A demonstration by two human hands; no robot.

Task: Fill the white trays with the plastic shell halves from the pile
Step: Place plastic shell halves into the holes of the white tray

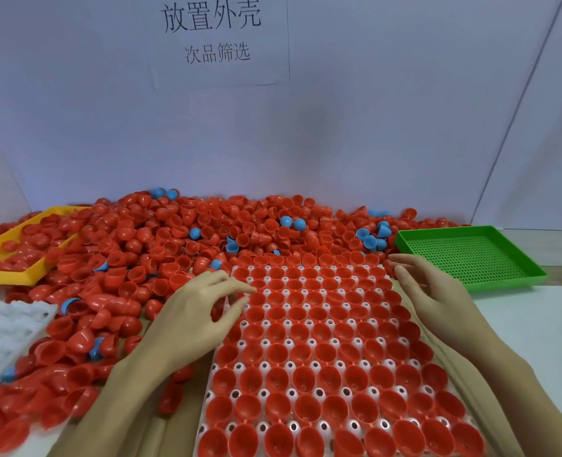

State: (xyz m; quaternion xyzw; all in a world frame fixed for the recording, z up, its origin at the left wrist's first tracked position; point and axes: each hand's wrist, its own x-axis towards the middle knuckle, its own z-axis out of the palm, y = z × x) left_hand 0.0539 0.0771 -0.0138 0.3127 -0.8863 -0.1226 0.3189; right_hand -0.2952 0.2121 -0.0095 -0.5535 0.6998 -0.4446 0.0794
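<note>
A white tray [322,394] lies in front of me, its sockets holding red shell halves with their hollows up. Behind it and to the left spreads a big pile of red shell halves [161,239] mixed with a few blue ones [194,233]. My left hand [200,311] hovers at the tray's left edge, fingers relaxed and spread, fingertips near the second and third rows, nothing in it. My right hand [438,295] is over the tray's right edge, fingers loosely extended toward the far corner, also holding nothing.
A yellow tray [26,275] with red shells sits at the far left. An empty green perforated tray [470,255] stands at the right. Another white tray [6,328], without shells, lies at the left edge. A white wall with a printed sign rises behind the pile.
</note>
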